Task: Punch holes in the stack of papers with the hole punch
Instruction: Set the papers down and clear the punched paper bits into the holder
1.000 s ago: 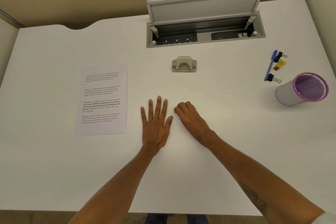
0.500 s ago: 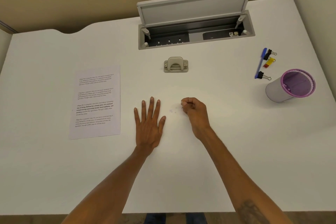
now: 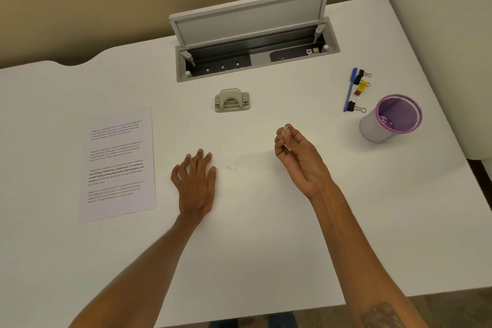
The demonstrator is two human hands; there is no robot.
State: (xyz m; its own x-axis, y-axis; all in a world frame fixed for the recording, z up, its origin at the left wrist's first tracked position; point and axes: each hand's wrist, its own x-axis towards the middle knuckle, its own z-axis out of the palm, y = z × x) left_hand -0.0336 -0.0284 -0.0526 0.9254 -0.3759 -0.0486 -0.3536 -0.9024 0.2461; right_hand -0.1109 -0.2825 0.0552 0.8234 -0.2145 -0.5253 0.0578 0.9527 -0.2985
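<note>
The stack of papers [image 3: 118,164] lies flat toward the left edge of the bench [image 3: 266,247], text up, and nobody is touching it. The hole punch [image 3: 232,100] sits apart from it, near the middle of the bench just in front of the open cable tray [image 3: 255,56] at the back edge, its handle up. So the two things the job needs are well apart, and neither is in hand.

The left hand [image 3: 195,184] rests palm down on the bench near the middle, its fingers [image 3: 199,157] spread and slightly arched, holding nothing; it looks like a steadying rest. The right hand [image 3: 298,157] is lifted off the surface and turned partly palm up, its fingers [image 3: 283,132] pinched together on what looks like a tiny white scrap, too small to be sure of. A few faint specks [image 3: 231,167] lie on the bench between the hands.

The purple-rimmed cup [image 3: 391,120] near the right edge has pale bits in its bottom, so I'd guess the pinch is headed there as tidying. A blue pen [image 3: 350,89] and binder clips [image 3: 360,85] lie just behind the cup.
</note>
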